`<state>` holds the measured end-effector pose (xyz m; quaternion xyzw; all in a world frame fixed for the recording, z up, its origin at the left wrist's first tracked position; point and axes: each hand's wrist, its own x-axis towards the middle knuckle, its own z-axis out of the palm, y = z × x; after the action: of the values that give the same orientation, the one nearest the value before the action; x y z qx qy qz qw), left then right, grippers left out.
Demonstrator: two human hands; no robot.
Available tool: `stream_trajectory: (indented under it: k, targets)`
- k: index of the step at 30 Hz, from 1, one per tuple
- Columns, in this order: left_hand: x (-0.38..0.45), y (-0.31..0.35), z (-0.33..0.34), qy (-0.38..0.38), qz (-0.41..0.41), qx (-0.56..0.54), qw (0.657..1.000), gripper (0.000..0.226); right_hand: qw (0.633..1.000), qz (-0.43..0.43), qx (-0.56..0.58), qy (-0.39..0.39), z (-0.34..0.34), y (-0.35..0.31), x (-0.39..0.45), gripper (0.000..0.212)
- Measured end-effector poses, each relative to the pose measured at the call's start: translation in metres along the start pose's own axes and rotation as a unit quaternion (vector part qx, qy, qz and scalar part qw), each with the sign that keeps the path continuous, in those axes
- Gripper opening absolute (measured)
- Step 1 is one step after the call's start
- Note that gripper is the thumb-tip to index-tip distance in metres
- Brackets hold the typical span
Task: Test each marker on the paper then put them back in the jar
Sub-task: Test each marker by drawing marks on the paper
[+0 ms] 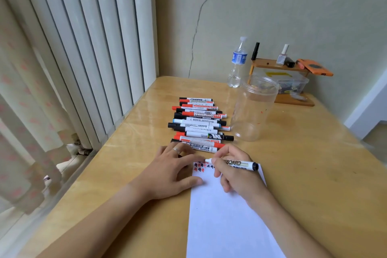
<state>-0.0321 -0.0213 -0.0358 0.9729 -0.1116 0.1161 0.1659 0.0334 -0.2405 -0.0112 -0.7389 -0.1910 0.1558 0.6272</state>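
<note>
A home room is being indicated: a wooden desk (303, 153) set in a cracked wall (272, 6) corner, curtains (25, 111), nail polish (282, 55) on a small shelf (272, 64).

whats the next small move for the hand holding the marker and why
Probably press the tip down and draw a short mark. The right hand holds the marker uncapped, tip at the top edge of the paper beside the red and black marks. The left hand steadies the sheet, and the jar looks empty.
</note>
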Motion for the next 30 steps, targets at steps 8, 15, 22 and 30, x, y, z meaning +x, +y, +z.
stream_trajectory:
  k: [8, 15, 22, 30]
  targets:
    - [-0.0040, -0.0010, -0.0014, -0.020, 0.000, 0.006, 1.000, 0.065, 0.997, 0.045, -0.046, 0.049, 0.0043, -0.0015, -0.0031, 0.013]
    - [-0.0030, -0.0017, -0.0019, -0.031, -0.006, 0.001, 0.999, 0.061, 0.996, 0.049, -0.058, 0.052, 0.0070, -0.0041, -0.0041, 0.012]
    - [-0.0027, -0.0012, -0.0032, -0.035, -0.009, -0.001, 0.999, 0.060, 0.994, 0.059, -0.063, 0.067, 0.0074, -0.0049, -0.0041, 0.014]
    - [-0.0028, -0.0015, -0.0036, -0.034, -0.012, -0.005, 0.999, 0.060, 0.994, 0.059, -0.069, 0.053, 0.0091, -0.0076, -0.0061, 0.012]
